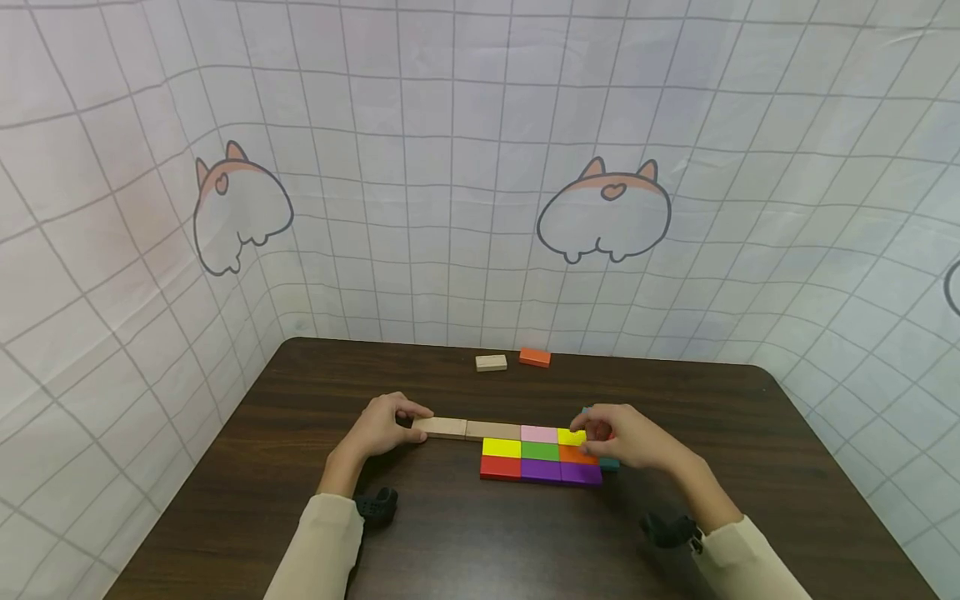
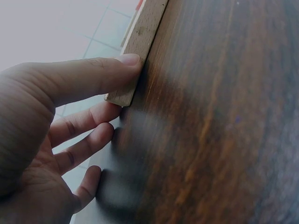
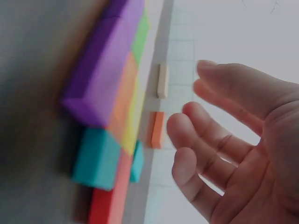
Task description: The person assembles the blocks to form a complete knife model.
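Note:
At the left, my left hand (image 1: 381, 427) pinches the end of a plain wooden block (image 1: 444, 427) between thumb and fingers; the left wrist view shows the thumb (image 2: 98, 77) against its side. That block lies end to end with a second plain wooden block (image 1: 492, 431), in line with a pink block (image 1: 538, 433). Beside the pink one come yellow, green (image 1: 539, 451), orange, red (image 1: 500, 467) and purple blocks (image 1: 541, 471), laid flat in rows. Over the right end hovers my right hand (image 1: 630, 437), its loosely bent fingers holding nothing. It partly hides teal (image 3: 98, 156) and red blocks there.
Toward the back of the dark wooden table (image 1: 360, 367) lie a pale wooden block (image 1: 491, 363) and an orange block (image 1: 535, 357), apart from the rows. A white grid-patterned curtain (image 1: 420, 275) hangs behind the table and along its sides.

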{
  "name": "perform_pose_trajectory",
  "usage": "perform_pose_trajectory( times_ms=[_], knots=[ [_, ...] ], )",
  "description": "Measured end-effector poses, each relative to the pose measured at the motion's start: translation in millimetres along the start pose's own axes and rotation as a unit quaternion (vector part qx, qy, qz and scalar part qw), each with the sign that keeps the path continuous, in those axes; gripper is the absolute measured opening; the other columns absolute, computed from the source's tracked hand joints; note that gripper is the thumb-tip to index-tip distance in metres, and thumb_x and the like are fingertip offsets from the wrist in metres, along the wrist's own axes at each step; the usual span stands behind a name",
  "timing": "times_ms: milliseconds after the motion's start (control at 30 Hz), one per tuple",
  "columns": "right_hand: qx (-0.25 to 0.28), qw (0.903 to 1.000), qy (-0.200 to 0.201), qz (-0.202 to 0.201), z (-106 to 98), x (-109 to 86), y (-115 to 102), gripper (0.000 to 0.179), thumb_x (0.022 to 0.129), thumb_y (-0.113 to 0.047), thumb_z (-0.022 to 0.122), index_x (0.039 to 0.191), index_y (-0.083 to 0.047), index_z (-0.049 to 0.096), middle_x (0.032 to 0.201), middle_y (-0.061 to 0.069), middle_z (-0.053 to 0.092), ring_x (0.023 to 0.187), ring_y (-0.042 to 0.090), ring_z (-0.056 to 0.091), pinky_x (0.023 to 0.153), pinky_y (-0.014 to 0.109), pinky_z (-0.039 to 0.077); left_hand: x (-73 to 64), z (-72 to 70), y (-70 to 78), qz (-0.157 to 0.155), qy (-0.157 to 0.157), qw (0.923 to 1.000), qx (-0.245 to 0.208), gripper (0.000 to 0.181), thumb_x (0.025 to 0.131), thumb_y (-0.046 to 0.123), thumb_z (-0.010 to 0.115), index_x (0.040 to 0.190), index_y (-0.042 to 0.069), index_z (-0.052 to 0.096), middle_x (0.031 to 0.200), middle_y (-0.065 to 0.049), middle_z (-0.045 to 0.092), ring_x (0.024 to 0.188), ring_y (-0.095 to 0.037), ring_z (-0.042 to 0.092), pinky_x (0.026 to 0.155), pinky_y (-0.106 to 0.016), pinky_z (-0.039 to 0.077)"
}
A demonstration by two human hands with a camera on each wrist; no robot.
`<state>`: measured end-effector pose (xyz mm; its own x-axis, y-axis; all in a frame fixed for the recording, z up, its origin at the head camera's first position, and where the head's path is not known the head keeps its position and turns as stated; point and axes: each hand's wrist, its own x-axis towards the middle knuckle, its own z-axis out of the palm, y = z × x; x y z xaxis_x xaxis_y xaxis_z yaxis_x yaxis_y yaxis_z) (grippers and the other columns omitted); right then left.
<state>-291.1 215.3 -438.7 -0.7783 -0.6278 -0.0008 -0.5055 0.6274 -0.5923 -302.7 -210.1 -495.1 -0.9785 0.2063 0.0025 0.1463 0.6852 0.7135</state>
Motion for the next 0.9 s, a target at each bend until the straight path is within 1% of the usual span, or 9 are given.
perform_pose_trajectory(
  times_ms=[167,333,467,567,700,767,900],
  knots=[
    [0.024,0.9997,0.009,-0.005,-7,30.5,-5,0.026,0.096,-0.022,0.073,0.119,-0.011,0.07,0.092,-0.002,0.066,0.079,0.015,0.059,0.069,0.026,0.052,0.3,-0.4,0.0,0.003,0.003,1.0,0.006,0.028,0.083,0.02,0.086,0.109,0.028,0.081,0.103,0.004,0.066,0.096,-0.017,0.053,0.088,-0.041,0.048],
    [0.049,0.9984,0.021,0.022,-5,67.2,-7,0.028,0.095,-0.02,0.074,0.122,-0.014,0.07,0.098,0.0,0.068,0.086,0.016,0.061,0.075,0.03,0.054,0.2,-0.2,-0.1,0.003,0.003,0.9999,0.01,0.028,0.083,0.02,0.086,0.109,0.027,0.081,0.104,0.004,0.066,0.096,-0.017,0.053,0.087,-0.04,0.047],
    [0.048,0.9978,0.03,0.035,0,96.2,-4,0.035,0.095,-0.02,0.074,0.128,-0.012,0.067,0.113,0.01,0.07,0.095,0.019,0.064,0.081,0.035,0.055,-0.4,0.2,-0.2,0.007,0.004,0.9999,0.012,0.028,0.082,0.019,0.087,0.11,0.025,0.081,0.104,0.002,0.067,0.094,-0.018,0.052,0.085,-0.038,0.046],
    [0.052,0.9975,0.026,0.038,5,115.0,-1,0.042,0.095,-0.019,0.074,0.135,-0.009,0.063,0.128,0.018,0.067,0.108,0.028,0.064,0.087,0.041,0.056,-0.9,0.0,-0.1,0.013,0.004,0.9999,0.011,0.028,0.082,0.018,0.087,0.11,0.023,0.081,0.103,0.0,0.067,0.093,-0.019,0.052,0.084,-0.037,0.045],
    [0.05,0.9977,0.02,0.042,10,136.2,3,0.052,0.095,-0.018,0.073,0.143,-0.005,0.057,0.141,0.022,0.06,0.128,0.039,0.058,0.098,0.051,0.053,-0.1,0.2,-0.1,0.014,0.007,0.9998,0.011,0.028,0.082,0.018,0.087,0.109,0.023,0.082,0.101,0.001,0.066,0.091,-0.019,0.051,0.082,-0.036,0.045],
    [0.053,0.9976,0.015,0.043,13,146.0,4,0.057,0.095,-0.017,0.073,0.147,-0.004,0.053,0.146,0.023,0.056,0.136,0.042,0.051,0.104,0.054,0.05,0.5,0.4,-0.5,0.011,0.008,0.9998,0.012,0.028,0.082,0.018,0.087,0.108,0.024,0.082,0.1,0.002,0.066,0.091,-0.018,0.051,0.082,-0.036,0.045],
    [0.05,0.9977,0.006,0.047,18,163.2,7,0.065,0.095,-0.014,0.073,0.152,-0.003,0.046,0.152,0.025,0.05,0.144,0.043,0.044,0.11,0.056,0.044,1.3,1.2,-2.5,0.009,0.008,0.9998,0.014,0.028,0.082,0.018,0.087,0.108,0.025,0.082,0.101,0.002,0.066,0.091,-0.018,0.051,0.083,-0.037,0.045]
  ],
)
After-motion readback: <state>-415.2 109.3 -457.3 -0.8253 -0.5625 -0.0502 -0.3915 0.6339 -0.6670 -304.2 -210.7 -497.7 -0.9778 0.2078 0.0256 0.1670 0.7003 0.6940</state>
